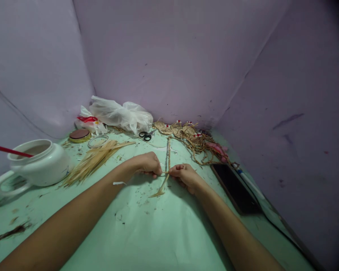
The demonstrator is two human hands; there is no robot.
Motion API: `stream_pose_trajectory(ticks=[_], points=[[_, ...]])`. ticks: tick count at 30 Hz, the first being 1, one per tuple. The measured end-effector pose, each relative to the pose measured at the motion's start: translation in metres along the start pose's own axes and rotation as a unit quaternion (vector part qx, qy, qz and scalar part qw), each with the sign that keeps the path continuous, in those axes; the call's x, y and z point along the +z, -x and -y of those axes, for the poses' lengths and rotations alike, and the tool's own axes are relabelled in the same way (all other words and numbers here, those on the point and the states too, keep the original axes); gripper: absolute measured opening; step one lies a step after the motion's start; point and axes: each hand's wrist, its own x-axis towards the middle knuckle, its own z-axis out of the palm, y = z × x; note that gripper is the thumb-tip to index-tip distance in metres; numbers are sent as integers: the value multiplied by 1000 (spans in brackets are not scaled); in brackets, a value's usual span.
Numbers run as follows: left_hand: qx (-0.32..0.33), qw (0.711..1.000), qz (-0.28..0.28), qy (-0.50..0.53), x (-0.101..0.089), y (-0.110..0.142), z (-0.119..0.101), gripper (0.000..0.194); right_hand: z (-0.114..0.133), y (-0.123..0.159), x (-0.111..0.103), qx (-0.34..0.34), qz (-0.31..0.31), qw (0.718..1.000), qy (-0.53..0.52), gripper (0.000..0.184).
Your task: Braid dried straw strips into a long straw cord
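Observation:
A thin braid of dried plant fibre (pixel 168 154) runs straight toward me down the middle of the green surface. At its near end my left hand (pixel 150 164) pinches a strand from the left, and my right hand (pixel 185 176) pinches a strand from the right. The strand stretches across the short gap between my fingertips. Below the hands, the loose fibre tail (pixel 158 192) fans out on the surface. Farther left lies a bundle of flat dried fibre strips (pixel 97 162). Small scissors (pixel 147 135) with black handles rest beyond my left hand.
A white pot (pixel 49 165) with a red stick stands at left, near a round tin (pixel 79 135) and a clear ring (pixel 98 141). Plastic bags (pixel 124 114) lie at the back. Woven pieces (pixel 183 131) with tangled cords and a phone (pixel 235 189) lie at right.

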Motion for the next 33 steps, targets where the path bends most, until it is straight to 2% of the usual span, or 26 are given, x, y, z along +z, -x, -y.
stream_pose_trajectory(ticks=[3, 5, 8, 10, 14, 16, 20, 23, 25, 26, 27, 28, 30, 31, 32, 33], points=[[6, 997, -79, -19, -20, 8, 0, 22, -2, -1, 1, -8, 1, 1000, -6, 15], [28, 992, -116, -35, -23, 16, -5, 20, -3, -2, 2, -10, -2, 1000, -4, 15], [56, 991, -89, -79, -7, 26, -18, 16, -4, -2, 2, -13, -7, 1000, -6, 15], [30, 986, -75, -146, 10, 29, -25, 17, -3, -1, 2, -15, -9, 1000, -16, 15], [-10, 952, -153, -267, 36, 28, -30, 16, -1, 0, 2, -19, -8, 999, -30, 17], [0, 944, -155, -290, 39, 27, -28, 6, 0, 2, 3, -19, -9, 999, -29, 18], [52, 945, -90, -310, 31, 37, -29, 7, 2, 4, 3, -18, -16, 1000, -16, 19], [81, 957, 5, -279, 13, 58, -34, 12, 2, 4, 2, -14, -15, 1000, -13, 20], [67, 967, 83, -233, -6, 76, -38, 11, 1, 4, 2, -12, -14, 1000, -10, 20], [47, 972, 110, -203, -18, 85, -38, 9, 1, 3, 2, -11, -12, 1000, -8, 19], [19, 977, 113, -182, -32, 93, -38, 6, 0, 3, 2, -12, -11, 1000, -6, 19], [-3, 982, 81, -169, -47, 99, -35, 6, 0, 2, 2, -12, -9, 1000, -5, 19], [-38, 979, -86, -183, -78, 105, -25, 20, 0, 2, 2, -10, -7, 1000, -1, 19], [-52, 957, -193, -213, -92, 104, -17, 25, 0, 2, 2, -8, -7, 1000, 0, 19], [-70, 916, -307, -248, -104, 101, -8, 29, 0, 2, 2, -8, -7, 1000, 2, 19], [-118, 862, -412, -272, -113, 96, 2, 32, 0, 2, 2, -8, -8, 1000, 3, 20]])
